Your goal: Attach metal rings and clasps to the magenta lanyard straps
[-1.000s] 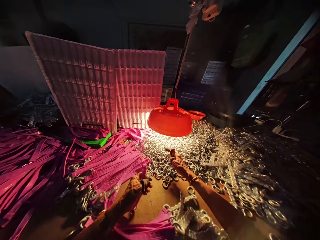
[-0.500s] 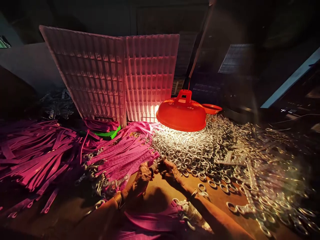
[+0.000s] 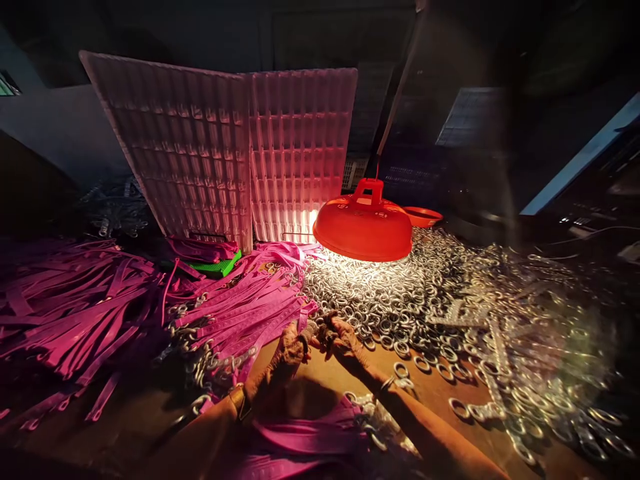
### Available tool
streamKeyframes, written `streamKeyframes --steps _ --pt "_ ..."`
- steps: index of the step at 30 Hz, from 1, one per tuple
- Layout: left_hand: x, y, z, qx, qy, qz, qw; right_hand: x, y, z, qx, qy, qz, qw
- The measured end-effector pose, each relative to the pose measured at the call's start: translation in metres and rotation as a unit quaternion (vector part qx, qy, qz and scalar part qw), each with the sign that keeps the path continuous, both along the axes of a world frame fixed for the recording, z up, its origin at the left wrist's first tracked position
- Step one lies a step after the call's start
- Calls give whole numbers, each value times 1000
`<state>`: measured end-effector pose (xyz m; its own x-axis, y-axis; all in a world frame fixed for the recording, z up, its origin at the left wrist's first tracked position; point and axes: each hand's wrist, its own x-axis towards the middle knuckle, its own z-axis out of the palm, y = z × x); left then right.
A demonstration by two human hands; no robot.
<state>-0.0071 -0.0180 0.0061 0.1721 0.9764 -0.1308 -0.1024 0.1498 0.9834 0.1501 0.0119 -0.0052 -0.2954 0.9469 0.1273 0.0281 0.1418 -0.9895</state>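
Observation:
My left hand (image 3: pixel 290 347) is closed, its fingers curled in and meeting my right hand over the near edge of a pile of pink straps (image 3: pixel 250 310). Opposite it, my right hand (image 3: pixel 346 341) is pinched shut beside a heap of metal rings (image 3: pixel 395 293). Dark wraps cover some fingertips on both hands. Whatever lies between the fingers is too small and shaded to make out. A band with a metallic face (image 3: pixel 240 401) circles my left wrist. More pink straps (image 3: pixel 310 437) lie below, between my forearms, by clear plastic and a few rings.
An orange-red lamp (image 3: pixel 364 227) hangs low over the rings. Behind the straps stand two ribbed translucent panels (image 3: pixel 303 153). A green tray (image 3: pixel 227 265) holds pink pieces. Another strap pile (image 3: pixel 75 313) spreads left; rings and clear strips (image 3: pixel 540 360) spread right. An orange bowl (image 3: pixel 424 217) sits behind the lamp.
My hands stay together at nearly the same spot, with fingers slightly shifted. The pink piece that showed under my left hand is no longer seen there.

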Motion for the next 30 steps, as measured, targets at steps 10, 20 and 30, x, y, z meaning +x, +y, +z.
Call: streamKeyframes --steps 10,20,30 --pt "7 0 18 9 2 24 1000 9 -28 20 2 -70 24 997" --pt "-3 20 13 -80 22 -71 994 6 -17 7 90 -124 -64 986" --pt "-2 23 14 -11 -10 10 1000 4 35 23 28 23 -82 996"
